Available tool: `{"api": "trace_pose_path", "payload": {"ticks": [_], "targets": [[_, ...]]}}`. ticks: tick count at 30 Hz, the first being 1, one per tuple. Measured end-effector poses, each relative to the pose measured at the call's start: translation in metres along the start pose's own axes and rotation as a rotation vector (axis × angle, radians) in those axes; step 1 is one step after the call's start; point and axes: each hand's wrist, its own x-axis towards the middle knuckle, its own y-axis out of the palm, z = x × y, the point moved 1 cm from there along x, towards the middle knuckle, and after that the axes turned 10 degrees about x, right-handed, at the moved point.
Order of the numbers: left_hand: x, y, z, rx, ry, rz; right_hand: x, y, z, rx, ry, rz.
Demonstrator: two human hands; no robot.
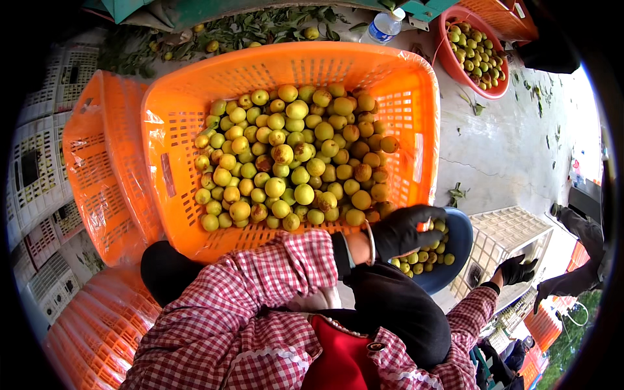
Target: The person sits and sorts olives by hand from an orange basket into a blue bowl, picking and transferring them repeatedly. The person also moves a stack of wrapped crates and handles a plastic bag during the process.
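Observation:
A large orange plastic basket [292, 63] with slotted walls and a clear plastic liner stands in front of me. It holds many round yellow-green, jujube-like fruits [292, 165], some with brown patches. My left hand [407, 231], in a black glove, reaches past the basket's near right corner over a blue basin [460, 234]. Smaller green fruits [429, 256] lie in that basin. A small orange-red patch shows between the left fingers; what it is cannot be made out. My right hand [516, 270], also black-gloved, is out at the right by a white plastic crate [507, 229], fingers apart.
Nested orange baskets [97, 161] and pale crates [39, 161] stand at the left. Plastic-wrapped orange baskets [102, 326] are at lower left. Beyond lie leaves [234, 34], a water bottle [382, 27] and a pink basin [446, 53] of fruits. Another person's leg [580, 234] shows at the right.

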Motion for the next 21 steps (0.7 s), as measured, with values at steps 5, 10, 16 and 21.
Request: {"api": "trace_pose_path", "payload": {"ticks": [5,10,16,21], "targets": [[0.019,-0.114,0.039,0.850,0.044,-0.469,-0.042,0.057,-0.079,-0.057,0.625,0.582],[0.055,-0.105,0.032,1.146,-0.181,-0.185,0.011,0.010,0.149,0.969,0.240,0.066],[0.014,-0.064,0.009,0.494,-0.182,-0.536,-0.019,-0.105,0.328,1.170,0.093,1.067],[-0.007,-0.007,-0.047,-0.330,0.051,-0.341,-0.032,-0.119,0.329,1.313,0.252,1.343]]}}
